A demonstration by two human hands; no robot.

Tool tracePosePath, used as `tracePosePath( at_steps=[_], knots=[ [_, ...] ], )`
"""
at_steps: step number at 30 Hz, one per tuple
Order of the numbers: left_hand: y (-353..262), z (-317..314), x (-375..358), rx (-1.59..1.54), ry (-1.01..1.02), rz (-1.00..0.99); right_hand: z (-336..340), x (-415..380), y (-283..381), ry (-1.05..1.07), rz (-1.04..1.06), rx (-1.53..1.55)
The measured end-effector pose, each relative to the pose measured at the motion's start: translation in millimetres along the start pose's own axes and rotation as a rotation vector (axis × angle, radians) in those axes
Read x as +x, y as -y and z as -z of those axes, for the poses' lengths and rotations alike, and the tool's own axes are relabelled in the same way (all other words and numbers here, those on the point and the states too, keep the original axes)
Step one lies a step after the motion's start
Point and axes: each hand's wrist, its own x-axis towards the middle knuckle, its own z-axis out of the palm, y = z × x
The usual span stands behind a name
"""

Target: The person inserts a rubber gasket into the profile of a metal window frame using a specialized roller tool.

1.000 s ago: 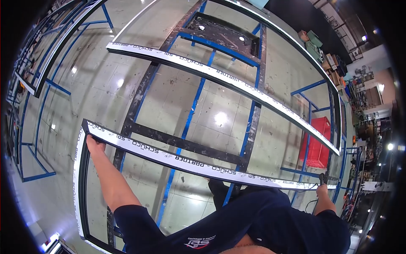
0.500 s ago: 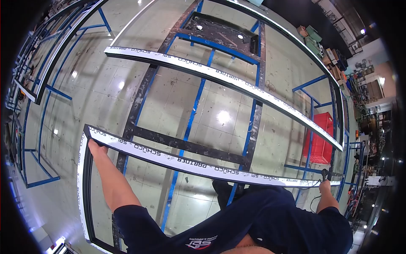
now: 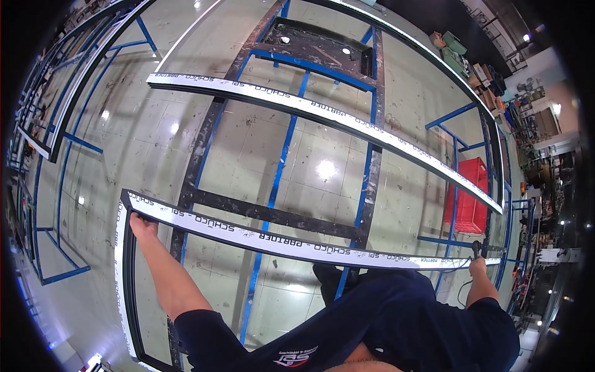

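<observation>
A window or door frame point(image 3: 273, 240) with white printed film and black edges crosses the lower part of the view. My left hand point(image 3: 144, 227) grips it just below its upper left corner, with the fingers under the profile. Near the profile's far right end is my right hand point(image 3: 477, 265), closed on a black object point(image 3: 476, 249), perhaps a tool handle, with a cable beside it. A second frame point(image 3: 310, 110) with the same film lies across the blue and black stand point(image 3: 273, 214), apart from the first.
A red crate point(image 3: 468, 201) is at the right behind the stand's legs. Another frame point(image 3: 74, 96) rests on a blue rack point(image 3: 59, 248) at the left. A dark tray point(image 3: 316, 48) is set in the stand's far end. Boxes and shelves line the right.
The left corner of the near frame sits slightly lower in view, with my left hand still at it. The rest of the scene has shifted slightly with the camera.
</observation>
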Motion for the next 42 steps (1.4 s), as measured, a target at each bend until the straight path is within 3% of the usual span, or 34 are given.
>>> tracePosePath(
  at_steps=[10,15,18,21,27,29,32,42],
  knots=[
    [1,-5,9,-0.04,0.059,0.047,18,-17,6,-0.013,-0.018,0.012],
    [4,-12,10,0.005,0.034,0.0,68,-66,50,0.06,-0.1,0.095],
    [5,-13,17,0.02,-0.009,-0.055,27,-14,11,-0.026,0.025,0.051],
    [8,-21,1,0.032,-0.087,-0.092,30,-16,19,0.012,0.024,0.071],
    [16,-20,-8,-0.076,0.035,-0.105,16,-18,2,0.005,0.008,0.097],
    [17,0,16,-0.079,0.057,-0.099,25,-24,6,0.01,-0.008,0.075],
    [14,-12,0,-0.073,-0.097,-0.151,43,-42,18,0.093,-0.063,0.112],
    [12,-22,-21,-0.09,-0.068,-0.151,66,-67,41,0.076,-0.068,0.105]
  ],
)
